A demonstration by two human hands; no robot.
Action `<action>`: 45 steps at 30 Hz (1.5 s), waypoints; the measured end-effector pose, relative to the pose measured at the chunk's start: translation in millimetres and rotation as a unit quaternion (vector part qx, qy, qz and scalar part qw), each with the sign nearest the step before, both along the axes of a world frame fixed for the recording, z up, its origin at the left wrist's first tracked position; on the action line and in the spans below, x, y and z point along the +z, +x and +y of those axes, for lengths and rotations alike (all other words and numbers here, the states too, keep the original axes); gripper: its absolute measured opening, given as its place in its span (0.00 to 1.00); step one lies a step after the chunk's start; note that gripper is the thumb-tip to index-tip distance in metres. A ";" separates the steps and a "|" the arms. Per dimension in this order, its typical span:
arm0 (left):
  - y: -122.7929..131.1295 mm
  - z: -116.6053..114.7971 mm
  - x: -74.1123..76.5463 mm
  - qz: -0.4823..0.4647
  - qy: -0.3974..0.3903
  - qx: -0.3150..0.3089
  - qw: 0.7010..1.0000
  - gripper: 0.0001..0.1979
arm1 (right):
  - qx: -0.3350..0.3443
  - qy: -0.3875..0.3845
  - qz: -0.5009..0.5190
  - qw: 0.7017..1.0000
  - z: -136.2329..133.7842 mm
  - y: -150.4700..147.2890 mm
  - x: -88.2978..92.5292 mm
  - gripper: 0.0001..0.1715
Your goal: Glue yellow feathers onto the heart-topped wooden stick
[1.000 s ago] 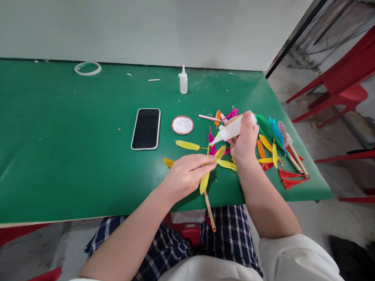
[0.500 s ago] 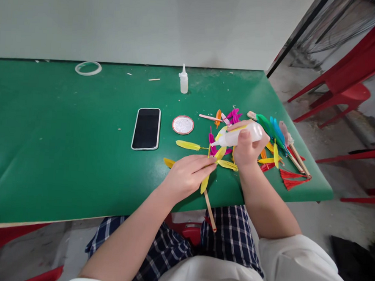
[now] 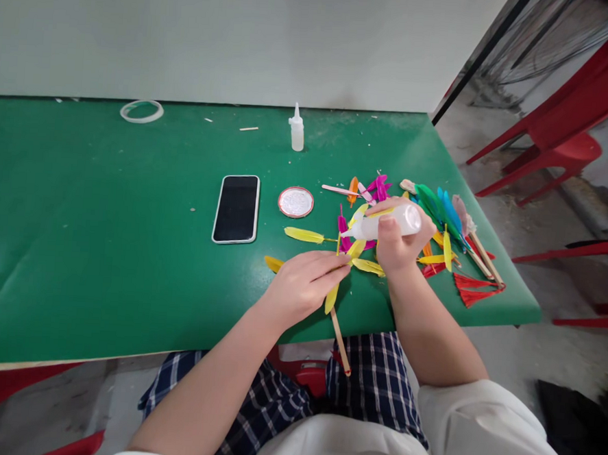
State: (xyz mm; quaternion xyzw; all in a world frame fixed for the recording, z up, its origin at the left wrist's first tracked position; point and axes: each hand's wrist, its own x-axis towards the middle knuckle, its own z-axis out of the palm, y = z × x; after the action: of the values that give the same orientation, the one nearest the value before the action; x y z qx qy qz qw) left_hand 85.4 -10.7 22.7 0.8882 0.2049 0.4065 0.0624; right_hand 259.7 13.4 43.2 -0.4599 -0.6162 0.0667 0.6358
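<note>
On the table [image 3: 100,270], phone [image 3: 236,209] left of disc [image 3: 296,202], standing bottle [image 3: 297,136] behind disc, most feathers [image 3: 447,210] to the right.

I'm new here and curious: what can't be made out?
In the head view:
What lies under the left hand: covered by the hand itself.
The held bottle, palm side: hidden by the right hand.
Whether liquid leaves its nozzle: too small.
Upper-right red chair: cut off by the edge.

Green table [image 3: 101,256]. Bears a phone [image 3: 236,209], a disc [image 3: 296,201] near it, an upright bottle [image 3: 297,136] farther back, a ring [image 3: 141,119] by the far edge, and, toward the right, feathers [image 3: 447,251] and a red tassel [image 3: 472,291].
</note>
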 end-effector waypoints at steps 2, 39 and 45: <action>0.2 0.2 0.1 -0.001 0.003 0.002 1.000 0.10 | -0.010 0.005 -0.004 1.000 0.0 -0.5 0.5 0.20; -0.6 0.3 -3.4 0.006 -0.001 -0.001 1.000 0.11 | -0.015 0.002 -0.003 1.000 -0.9 -3.6 4.1 0.19; -0.2 0.3 -2.5 0.006 0.000 -0.004 1.000 0.10 | -0.005 0.014 0.016 1.000 0.1 -5.8 6.7 0.16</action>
State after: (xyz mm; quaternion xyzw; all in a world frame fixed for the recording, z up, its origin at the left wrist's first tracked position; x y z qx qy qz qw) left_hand 85.2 -10.4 20.2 0.8913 0.2019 0.4012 0.0622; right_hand 253.9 13.5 49.9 -0.4529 -0.6042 0.0618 0.6527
